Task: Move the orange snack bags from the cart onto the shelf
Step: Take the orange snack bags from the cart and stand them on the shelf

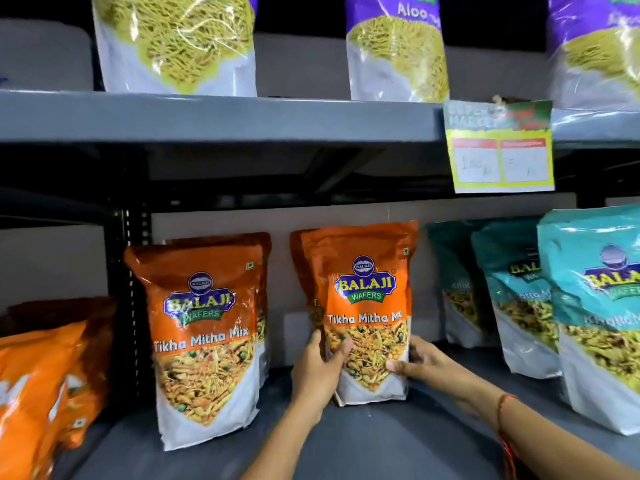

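An orange snack bag [367, 292] labelled Tikha Mitha Mix stands upright on the grey shelf [346, 441], in front of another orange bag [300, 258]. My left hand [320, 368] grips its lower left edge and my right hand [420, 362] grips its lower right corner. To its left stands a second row of orange bags [207, 327], with one more behind. The cart is out of view.
More orange bags [45, 382] lean at the far left beyond a black upright post [130, 306]. Teal snack bags [595, 306] fill the right of the shelf. Purple-topped bags [176, 43] sit on the upper shelf, where a price tag [500, 147] hangs.
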{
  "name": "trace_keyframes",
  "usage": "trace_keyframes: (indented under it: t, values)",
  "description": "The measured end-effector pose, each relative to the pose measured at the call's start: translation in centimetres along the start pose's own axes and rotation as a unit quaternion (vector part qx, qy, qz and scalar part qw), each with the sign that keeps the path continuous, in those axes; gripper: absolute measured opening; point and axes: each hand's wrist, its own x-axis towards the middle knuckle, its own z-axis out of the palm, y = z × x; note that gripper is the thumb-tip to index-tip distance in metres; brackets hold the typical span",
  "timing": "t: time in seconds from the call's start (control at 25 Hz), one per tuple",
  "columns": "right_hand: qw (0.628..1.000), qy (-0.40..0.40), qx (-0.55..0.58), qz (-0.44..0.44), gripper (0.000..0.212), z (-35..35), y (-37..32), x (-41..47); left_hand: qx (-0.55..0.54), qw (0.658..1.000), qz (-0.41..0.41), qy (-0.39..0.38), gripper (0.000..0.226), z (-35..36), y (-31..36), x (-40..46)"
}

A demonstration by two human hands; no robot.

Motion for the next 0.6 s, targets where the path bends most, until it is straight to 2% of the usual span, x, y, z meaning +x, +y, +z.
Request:
trace_keyframes:
  t: [0.24, 0.36, 0.44, 0.52, 0.6]
  values:
    - [0.999, 0.015, 0.036, 0.022, 0.065, 0.4, 0.1, -0.4, 0.009, 1.0, 0.001, -0.013, 0.067, 0.2, 0.0, 0.0]
    - [0.993, 0.118, 0.021, -0.008, 0.08, 1.0, -1.7, -1.6, 0.05, 0.998, 0.034, 0.036, 0.088, -0.3, 0.1, -0.4]
    - [0.975, 0.216, 0.024, -0.043, 0.099, 1.5, -3.3, -2.7, 0.007, 0.992, 0.087, 0.094, 0.08, -0.4, 1.5, -1.0]
    - [0.947, 0.305, 0.037, -0.091, 0.094, 1.7, -4.8, -4.7, -0.075, 0.98, 0.139, 0.124, 0.06, 0.5, 4.5, -2.7]
    - [0.921, 0.36, 0.053, -0.142, 0.079, 1.9, -6.5, -7.2, -0.127, 0.97, 0.185, 0.095, 0.053, 2.6, 7.8, -4.5]
